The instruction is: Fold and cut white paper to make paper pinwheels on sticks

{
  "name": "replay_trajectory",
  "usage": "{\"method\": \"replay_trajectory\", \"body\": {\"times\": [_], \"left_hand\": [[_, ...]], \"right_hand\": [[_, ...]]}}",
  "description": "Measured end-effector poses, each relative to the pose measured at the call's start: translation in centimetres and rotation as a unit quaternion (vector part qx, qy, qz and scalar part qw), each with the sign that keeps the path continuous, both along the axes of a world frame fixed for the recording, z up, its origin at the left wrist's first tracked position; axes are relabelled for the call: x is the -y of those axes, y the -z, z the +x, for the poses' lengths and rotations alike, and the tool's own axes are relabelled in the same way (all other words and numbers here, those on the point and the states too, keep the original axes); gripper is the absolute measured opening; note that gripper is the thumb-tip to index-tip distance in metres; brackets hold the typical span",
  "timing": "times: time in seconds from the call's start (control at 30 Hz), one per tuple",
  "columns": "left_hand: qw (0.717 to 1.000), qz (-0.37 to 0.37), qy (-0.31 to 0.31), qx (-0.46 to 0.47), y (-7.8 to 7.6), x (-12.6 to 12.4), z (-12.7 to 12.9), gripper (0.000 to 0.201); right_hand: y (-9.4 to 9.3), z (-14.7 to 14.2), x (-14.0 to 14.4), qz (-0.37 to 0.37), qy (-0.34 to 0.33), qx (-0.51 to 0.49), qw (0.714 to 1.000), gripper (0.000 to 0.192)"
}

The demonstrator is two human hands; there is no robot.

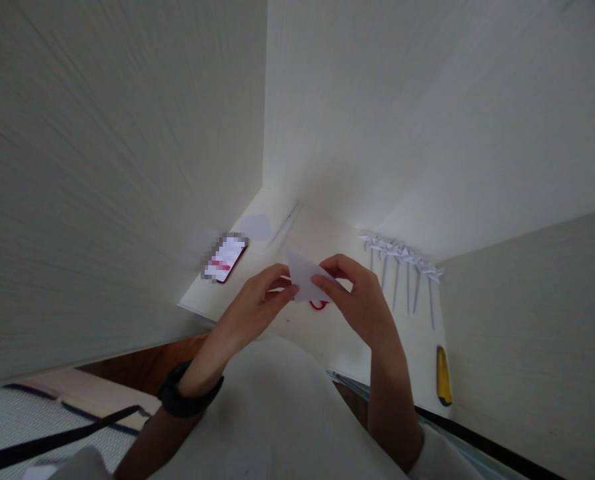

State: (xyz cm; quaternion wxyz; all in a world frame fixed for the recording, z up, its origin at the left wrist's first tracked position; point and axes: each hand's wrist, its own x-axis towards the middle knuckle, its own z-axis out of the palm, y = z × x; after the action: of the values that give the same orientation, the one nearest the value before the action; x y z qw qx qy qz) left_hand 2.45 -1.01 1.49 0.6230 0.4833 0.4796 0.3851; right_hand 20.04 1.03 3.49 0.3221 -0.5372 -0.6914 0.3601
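Between my two hands a small white piece of paper, with a pointed upper corner, is held above the desk. My left hand pinches its left edge between thumb and fingers. On the opposite side, the thumb and fingers of my right hand grip the paper's right edge. A red loop, which looks like a scissor handle, shows just below the paper; the rest of it is hidden. Several white paper pinwheels on thin sticks lie in a row to the right of my right hand.
A phone with a lit screen lies at the left, by a pale paper sheet and a thin white stick. A yellow-and-black cutter rests at the right edge. White walls enclose the desk on three sides.
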Motion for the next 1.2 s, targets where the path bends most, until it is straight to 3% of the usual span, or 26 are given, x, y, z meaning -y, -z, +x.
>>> {"method": "replay_trajectory", "body": {"times": [0.33, 0.53, 0.8, 1.2], "left_hand": [[0.998, 0.015, 0.047, -0.035, -0.16, -0.19, -0.30, 0.016], [0.999, -0.003, 0.025, -0.029, 0.16, -0.33, -0.28, 0.012], [0.999, -0.012, 0.014, -0.034, -0.13, -0.18, -0.33, 0.016], [0.998, -0.028, 0.043, -0.033, -0.41, 0.05, -0.29, 0.017]], "right_hand": [[0.14, -0.02, -0.08, -0.060, 0.038, -0.034, 0.997, 0.016], [0.29, -0.19, 0.00, -0.078, 0.039, -0.037, 0.995, 0.021], [0.11, 0.20, 0.04, -0.097, -0.047, 0.025, 0.994, 0.018], [-0.14, -0.11, 0.09, -0.130, -0.004, 0.015, 0.991, 0.024]]}}
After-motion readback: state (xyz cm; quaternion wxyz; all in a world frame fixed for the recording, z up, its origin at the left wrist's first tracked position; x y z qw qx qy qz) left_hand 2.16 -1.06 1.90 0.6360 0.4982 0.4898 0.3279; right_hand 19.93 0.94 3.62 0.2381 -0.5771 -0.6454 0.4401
